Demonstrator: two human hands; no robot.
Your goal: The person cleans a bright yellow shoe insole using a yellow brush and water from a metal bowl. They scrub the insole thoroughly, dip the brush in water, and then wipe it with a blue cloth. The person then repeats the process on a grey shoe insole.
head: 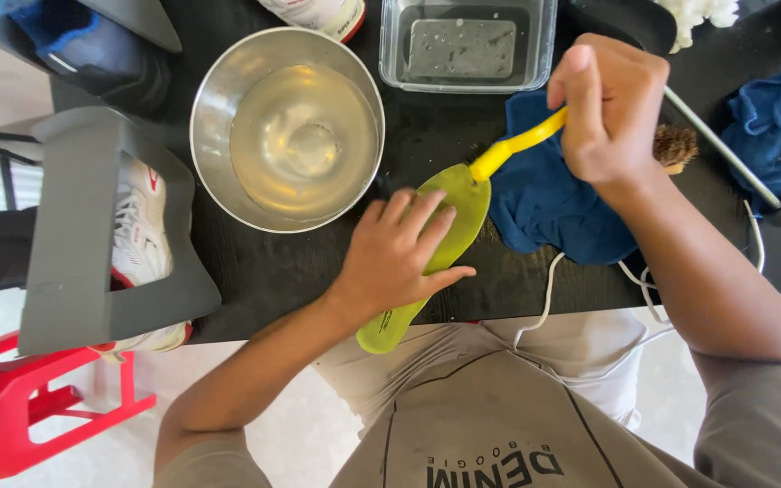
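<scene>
Black table [318, 271] fills frame; steel bowl [286, 126] w/ water upper ctr-left. Green insole [449, 217] at ctr, overhanging table edge. L hand [399, 258] flat on it, fingers spread. R hand [612, 108] clenched on yellow brush [517, 145]. Risk: insole slips off edge if L hand's press loosens.

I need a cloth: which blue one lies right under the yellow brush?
The dark blue cloth beside the insole; the other blue cloth lies apart at the table's right edge.
</scene>
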